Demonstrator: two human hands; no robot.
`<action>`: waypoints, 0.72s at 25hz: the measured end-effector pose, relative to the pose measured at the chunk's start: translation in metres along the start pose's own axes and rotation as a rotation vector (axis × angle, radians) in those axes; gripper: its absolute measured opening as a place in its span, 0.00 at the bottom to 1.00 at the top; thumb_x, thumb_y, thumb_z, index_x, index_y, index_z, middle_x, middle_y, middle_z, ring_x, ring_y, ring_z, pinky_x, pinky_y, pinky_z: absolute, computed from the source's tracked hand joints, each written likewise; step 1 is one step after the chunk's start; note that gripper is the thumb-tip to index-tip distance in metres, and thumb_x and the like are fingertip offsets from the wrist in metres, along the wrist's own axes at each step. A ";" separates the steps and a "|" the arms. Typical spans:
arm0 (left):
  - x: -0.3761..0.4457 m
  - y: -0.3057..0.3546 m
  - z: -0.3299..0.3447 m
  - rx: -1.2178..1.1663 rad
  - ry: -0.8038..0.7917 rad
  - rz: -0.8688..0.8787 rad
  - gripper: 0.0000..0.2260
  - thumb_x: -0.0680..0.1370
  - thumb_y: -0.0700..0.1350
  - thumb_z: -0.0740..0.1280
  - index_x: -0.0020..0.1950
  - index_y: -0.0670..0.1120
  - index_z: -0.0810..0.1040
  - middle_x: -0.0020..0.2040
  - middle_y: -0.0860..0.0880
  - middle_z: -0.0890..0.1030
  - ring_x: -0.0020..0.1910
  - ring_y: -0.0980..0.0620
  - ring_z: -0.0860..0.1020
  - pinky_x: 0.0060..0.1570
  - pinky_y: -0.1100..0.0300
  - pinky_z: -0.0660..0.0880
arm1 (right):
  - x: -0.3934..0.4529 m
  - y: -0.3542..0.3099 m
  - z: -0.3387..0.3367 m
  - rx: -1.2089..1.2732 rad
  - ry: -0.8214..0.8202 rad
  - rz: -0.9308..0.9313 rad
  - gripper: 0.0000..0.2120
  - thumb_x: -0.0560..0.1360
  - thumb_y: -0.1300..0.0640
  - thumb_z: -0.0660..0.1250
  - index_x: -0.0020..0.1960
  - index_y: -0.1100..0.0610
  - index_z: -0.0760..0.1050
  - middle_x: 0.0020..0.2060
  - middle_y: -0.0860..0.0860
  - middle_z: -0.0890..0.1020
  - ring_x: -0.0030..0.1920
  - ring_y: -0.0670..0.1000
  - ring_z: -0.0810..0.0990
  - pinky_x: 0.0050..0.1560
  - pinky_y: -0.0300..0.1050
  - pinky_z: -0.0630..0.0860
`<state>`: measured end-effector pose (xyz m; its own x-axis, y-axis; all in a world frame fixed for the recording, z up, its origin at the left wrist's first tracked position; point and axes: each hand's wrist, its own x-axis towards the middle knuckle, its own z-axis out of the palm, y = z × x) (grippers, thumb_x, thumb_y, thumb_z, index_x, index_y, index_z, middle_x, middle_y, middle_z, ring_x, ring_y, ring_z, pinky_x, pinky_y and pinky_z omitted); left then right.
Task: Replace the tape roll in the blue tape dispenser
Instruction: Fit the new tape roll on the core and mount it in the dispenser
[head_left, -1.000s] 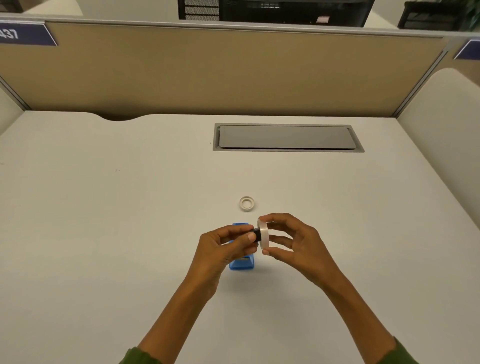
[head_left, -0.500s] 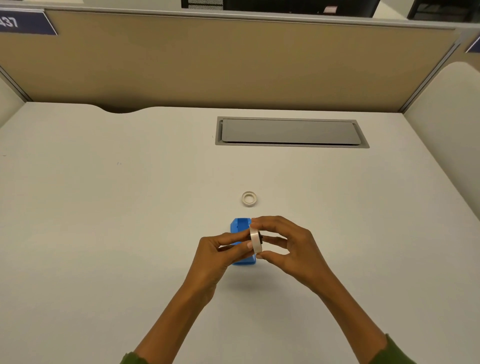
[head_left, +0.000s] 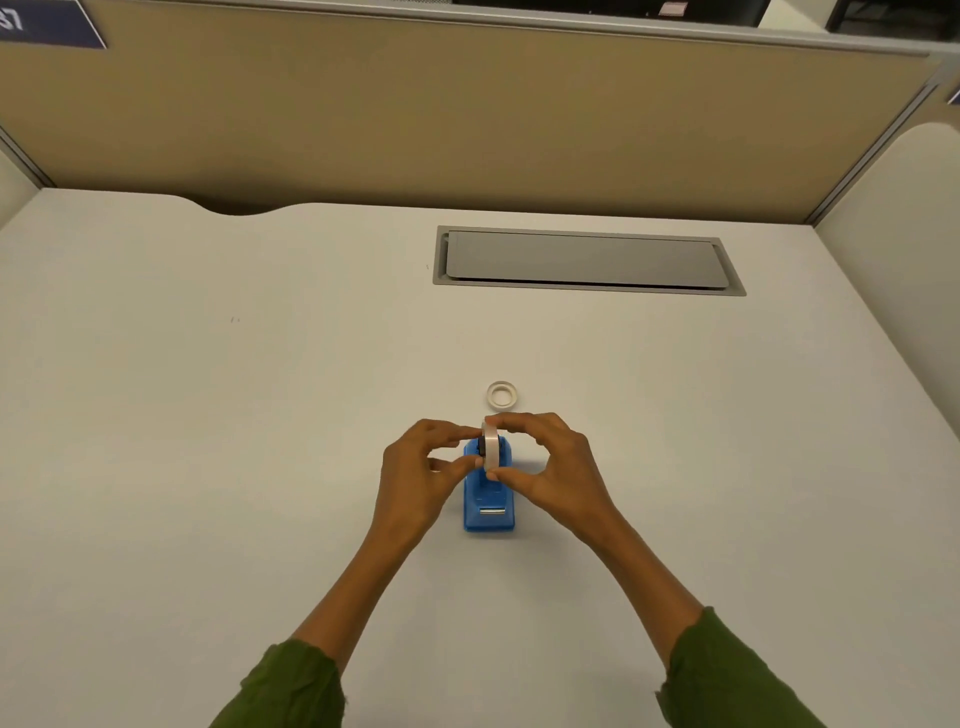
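Observation:
The blue tape dispenser (head_left: 489, 501) stands on the white desk, its cutter end toward me. Above its far end a whitish tape roll (head_left: 490, 450) stands on edge, with a black hub at its left side. My right hand (head_left: 550, 467) pinches the roll between thumb and fingers. My left hand (head_left: 421, 470) holds the black hub with its fingertips from the left. Just beyond the hands a small empty white tape core (head_left: 502, 394) lies flat on the desk. Whether the roll touches the dispenser is hidden by the fingers.
A grey cable hatch (head_left: 587, 261) is set into the desk (head_left: 208, 415) at the back right. Tan partition walls (head_left: 415, 114) close the desk at the back and sides.
Both hands have carried the roll with its hub forward and down, from in front of the dispenser to over its far end. The dispenser's near half has come into sight.

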<state>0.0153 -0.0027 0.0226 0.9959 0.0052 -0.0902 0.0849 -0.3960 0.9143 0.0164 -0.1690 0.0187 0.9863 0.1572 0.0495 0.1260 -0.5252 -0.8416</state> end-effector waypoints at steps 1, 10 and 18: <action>0.002 -0.004 0.001 0.010 0.013 0.000 0.11 0.69 0.42 0.73 0.50 0.49 0.81 0.50 0.51 0.78 0.49 0.53 0.78 0.39 0.70 0.76 | 0.002 0.002 0.002 -0.006 -0.003 0.015 0.23 0.65 0.57 0.77 0.58 0.48 0.76 0.53 0.39 0.77 0.55 0.44 0.73 0.57 0.40 0.68; 0.005 -0.022 0.019 -0.013 0.048 -0.103 0.14 0.69 0.42 0.73 0.52 0.46 0.76 0.56 0.44 0.78 0.47 0.53 0.76 0.34 0.75 0.73 | 0.004 0.028 0.016 -0.070 -0.020 0.037 0.24 0.64 0.48 0.73 0.59 0.49 0.75 0.57 0.49 0.75 0.58 0.48 0.72 0.58 0.54 0.73; -0.001 -0.030 0.020 -0.057 0.025 -0.092 0.16 0.71 0.42 0.70 0.58 0.45 0.75 0.58 0.45 0.78 0.50 0.54 0.77 0.37 0.76 0.74 | 0.011 0.031 0.011 -0.063 -0.117 0.074 0.24 0.67 0.53 0.75 0.61 0.51 0.74 0.55 0.44 0.72 0.54 0.44 0.72 0.50 0.33 0.71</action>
<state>0.0110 -0.0087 -0.0129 0.9841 0.0622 -0.1661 0.1774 -0.3399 0.9236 0.0298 -0.1739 -0.0130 0.9744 0.2110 -0.0773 0.0638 -0.5894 -0.8053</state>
